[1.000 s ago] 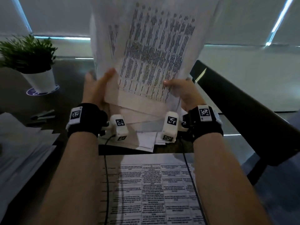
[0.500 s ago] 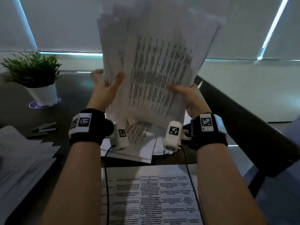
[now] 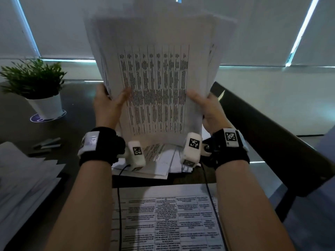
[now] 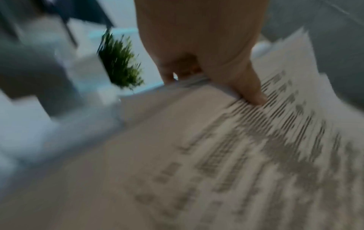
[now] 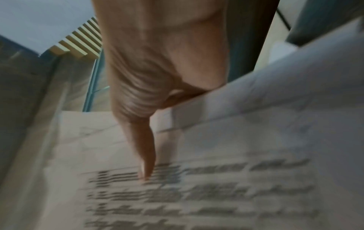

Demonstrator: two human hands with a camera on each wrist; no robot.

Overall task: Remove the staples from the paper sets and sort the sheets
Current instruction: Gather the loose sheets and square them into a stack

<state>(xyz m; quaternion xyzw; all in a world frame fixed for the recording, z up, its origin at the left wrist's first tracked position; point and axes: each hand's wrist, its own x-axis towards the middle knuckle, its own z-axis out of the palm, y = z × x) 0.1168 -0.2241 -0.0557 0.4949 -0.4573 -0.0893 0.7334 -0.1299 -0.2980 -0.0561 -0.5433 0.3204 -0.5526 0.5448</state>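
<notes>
Stack of sheets (image 3: 155, 84) upright; my left hand (image 3: 107, 107) and right hand (image 3: 208, 109) pinch its sides, probably to square edges.

We see a dim room, lit coolly through gaps beside the window blinds (image 3: 272, 29). Both wrist views are heavily motion-blurred, and the head view bends at its edges.

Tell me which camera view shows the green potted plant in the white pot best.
The head view: the green potted plant in the white pot stands whole and sharp on the dark table. The left wrist view shows it blurred; the right wrist view does not show it.
</notes>
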